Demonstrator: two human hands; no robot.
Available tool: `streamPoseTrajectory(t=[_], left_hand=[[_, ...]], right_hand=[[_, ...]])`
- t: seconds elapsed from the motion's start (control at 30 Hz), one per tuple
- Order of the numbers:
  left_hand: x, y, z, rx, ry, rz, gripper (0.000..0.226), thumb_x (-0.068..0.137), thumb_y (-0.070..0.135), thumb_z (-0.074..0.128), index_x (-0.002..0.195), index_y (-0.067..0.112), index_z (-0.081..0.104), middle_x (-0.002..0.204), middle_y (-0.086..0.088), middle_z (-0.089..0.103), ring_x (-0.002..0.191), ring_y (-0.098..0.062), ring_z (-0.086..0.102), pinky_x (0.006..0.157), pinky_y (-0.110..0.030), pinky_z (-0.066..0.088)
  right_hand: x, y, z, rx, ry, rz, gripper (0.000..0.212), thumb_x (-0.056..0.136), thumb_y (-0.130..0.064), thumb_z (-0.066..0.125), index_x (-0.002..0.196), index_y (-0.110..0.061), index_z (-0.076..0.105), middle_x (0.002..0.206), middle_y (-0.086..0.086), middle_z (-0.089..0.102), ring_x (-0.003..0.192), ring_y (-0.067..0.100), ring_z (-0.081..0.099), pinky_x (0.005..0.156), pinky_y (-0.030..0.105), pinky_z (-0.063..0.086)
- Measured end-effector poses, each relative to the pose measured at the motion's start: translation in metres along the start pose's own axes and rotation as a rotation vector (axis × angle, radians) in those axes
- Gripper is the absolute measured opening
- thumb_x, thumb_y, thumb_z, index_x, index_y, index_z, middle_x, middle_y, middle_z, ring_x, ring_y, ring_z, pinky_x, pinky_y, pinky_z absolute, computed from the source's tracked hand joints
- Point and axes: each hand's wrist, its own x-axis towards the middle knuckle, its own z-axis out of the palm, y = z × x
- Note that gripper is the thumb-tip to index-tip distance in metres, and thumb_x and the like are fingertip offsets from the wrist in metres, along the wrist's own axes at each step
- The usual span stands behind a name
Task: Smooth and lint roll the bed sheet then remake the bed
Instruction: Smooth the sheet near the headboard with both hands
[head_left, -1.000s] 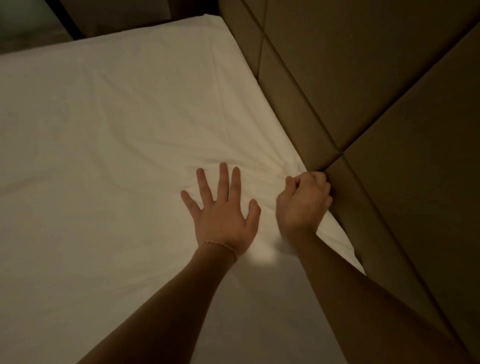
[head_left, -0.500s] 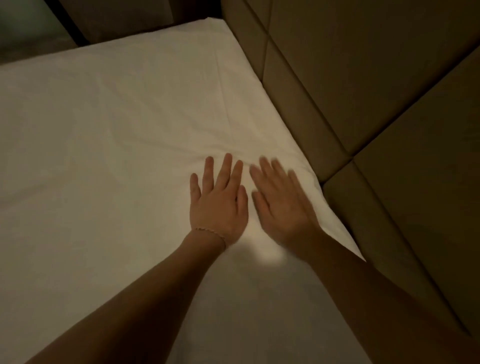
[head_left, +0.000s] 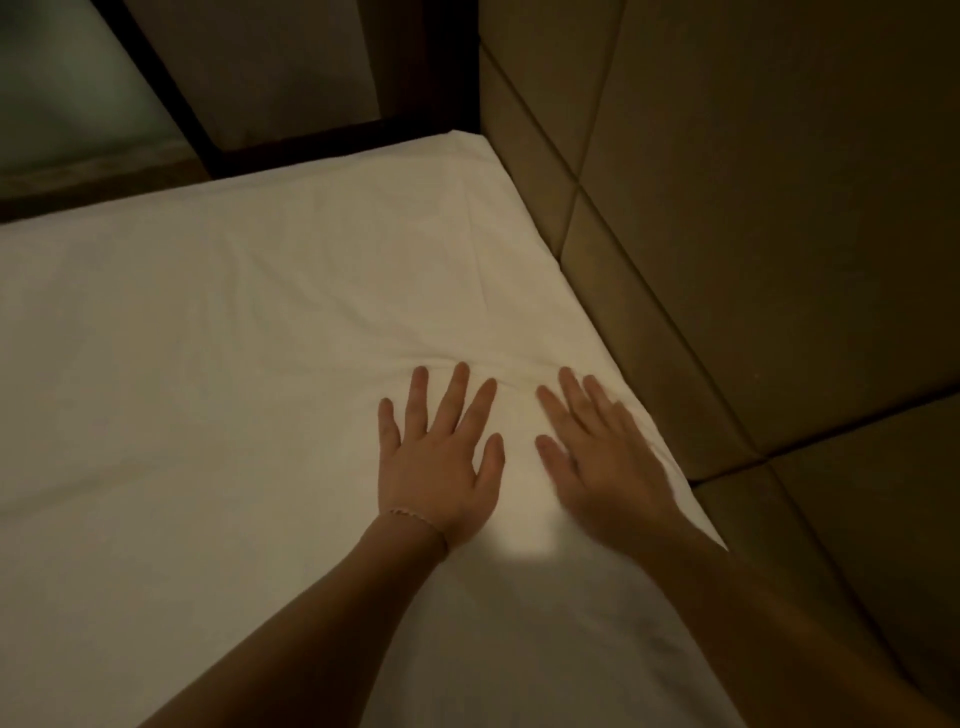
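White bed sheet (head_left: 234, 364) pressed flat under left hand (head_left: 434, 467) and right hand (head_left: 605, 462), fingers spread, nothing held. Creases seen just beyond fingertips; smoothing judged unfinished, lint rolling and remaking undone.

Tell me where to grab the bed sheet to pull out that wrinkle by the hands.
Probably pinch the bed sheet at its edge along the padded wall panel, coming from the right hand side. The crease runs just past both flat hands' fingertips toward that edge, so pulling there should tension it. The left hand can press and anchor.
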Motion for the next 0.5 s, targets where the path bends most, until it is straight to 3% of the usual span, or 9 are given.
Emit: streamPoseTrajectory(t=[0.13, 0.27, 0.37, 0.47, 0.5], left_hand=[[0.026, -0.009, -0.011, 0.03, -0.037, 0.018, 0.068, 0.095, 0.066, 0.007, 0.157, 0.043, -0.009, 0.165, 0.013, -0.018, 0.148, -0.03, -0.032, 0.119, -0.062, -0.012], [0.043, -0.02, -0.019, 0.003, -0.031, 0.016, 0.072, 0.092, 0.068, 0.006, 0.158, 0.041, -0.007, 0.165, 0.014, -0.019, 0.149, -0.029, -0.03, 0.119, -0.061, -0.01], [0.059, -0.034, -0.024, -0.049, 0.012, 0.0, 0.068, 0.097, 0.061, 0.007, 0.159, 0.037, -0.006, 0.166, 0.013, -0.017, 0.15, -0.023, -0.027, 0.123, -0.052, -0.01], [0.077, -0.067, -0.032, -0.054, 0.066, -0.042, 0.066, 0.098, 0.055, 0.005, 0.16, 0.034, -0.002, 0.167, 0.01, -0.012, 0.152, -0.018, -0.021, 0.124, -0.045, -0.009], [0.083, -0.083, -0.035, -0.029, 0.078, -0.044, 0.066, 0.098, 0.056, 0.005, 0.16, 0.035, -0.002, 0.167, 0.01, -0.012, 0.152, -0.018, -0.02, 0.124, -0.046, -0.008]], right_hand=[[0.008, 0.01, 0.007, -0.002, 0.032, 0.159, 0.067, 0.097, -0.064, 0.015, 0.155, -0.036, -0.003, 0.163, -0.014, -0.011, 0.147, 0.002, -0.014, 0.121, 0.033, 0.0], [0.028, -0.01, -0.004, 0.076, 0.022, 0.27, 0.067, 0.098, -0.059, 0.018, 0.156, -0.032, -0.002, 0.164, -0.012, -0.007, 0.148, 0.005, -0.011, 0.117, 0.033, 0.002], [0.059, -0.042, -0.01, -0.015, 0.033, 0.07, 0.062, 0.1, -0.05, 0.013, 0.157, -0.028, 0.006, 0.164, -0.006, -0.005, 0.15, 0.013, -0.011, 0.119, 0.036, 0.002], [0.093, -0.076, -0.006, -0.103, 0.016, -0.16, 0.063, 0.095, -0.041, 0.017, 0.152, -0.022, 0.034, 0.162, 0.004, 0.021, 0.15, 0.026, 0.014, 0.117, 0.048, 0.026], [0.106, -0.084, -0.005, -0.095, -0.011, -0.179, 0.064, 0.094, -0.042, 0.014, 0.152, -0.022, 0.034, 0.162, 0.004, 0.02, 0.15, 0.025, 0.014, 0.117, 0.049, 0.026]])
